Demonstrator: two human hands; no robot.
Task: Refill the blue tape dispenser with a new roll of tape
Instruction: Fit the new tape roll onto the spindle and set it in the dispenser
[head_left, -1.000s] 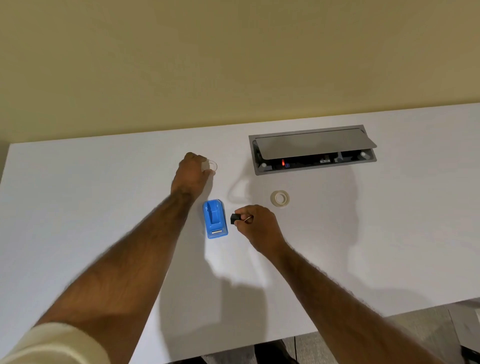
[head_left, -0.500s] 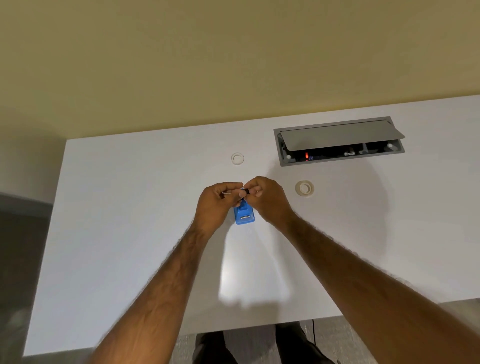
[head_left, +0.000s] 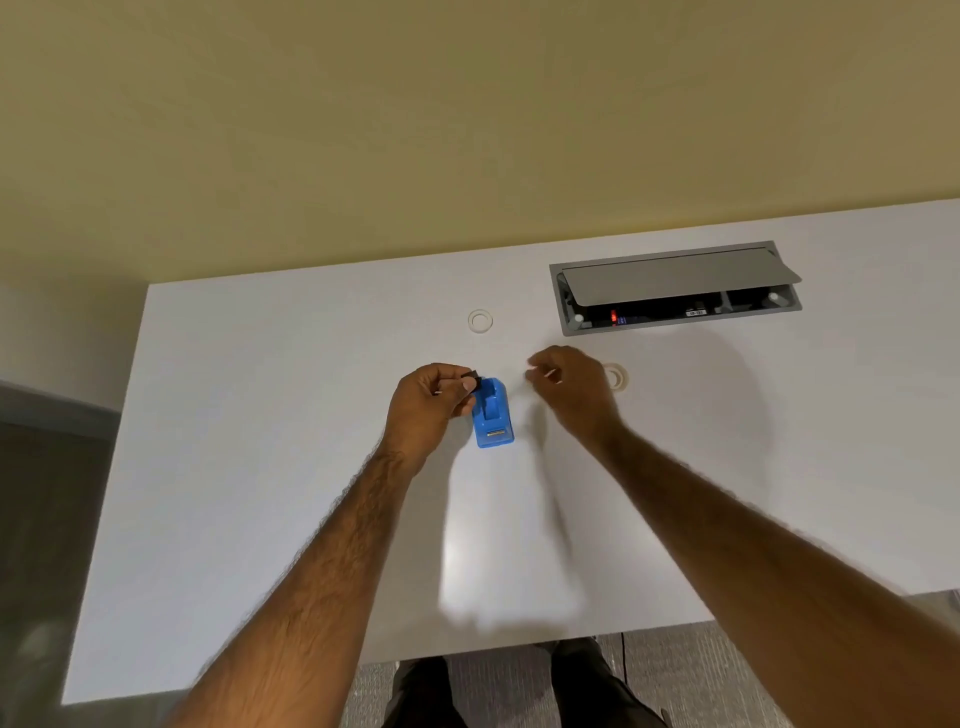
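1. Both hands have come apart since half a second ago, when they were pinched together over the blue tape dispenser (head_left: 492, 413); now they sit on either side of it.
2. The left hand (head_left: 434, 402) is closed around a small black piece (head_left: 470, 375), most likely the dispenser's spool hub, held between thumb and fingertips just above the dispenser's far left corner.
3. The right hand (head_left: 569, 387) has swung out to the dispenser's right. Its fingers are loosely curled, and there may be something thin and pale at the fingertips, but it is too blurred to tell.
4. The dispenser stands on the white table (head_left: 260, 467), its long axis running away from the person, with the cutter end nearest them and the open cradle at the far end.
5. Two tape rings lie beyond it. One, the roll of tape (head_left: 617, 375), is just right of the dispenser and partly hidden behind the right hand, which almost touches it. The other, a thinner white ring (head_left: 480, 320), lies straight beyond the dispenser, well clear of both hands.
6. My guess is that the right hand picks up the roll next, since it is far nearer than the left, and the hub must go through it before both drop into the cradle.
7. The gray cable box (head_left: 675, 288) farther right plays no part.
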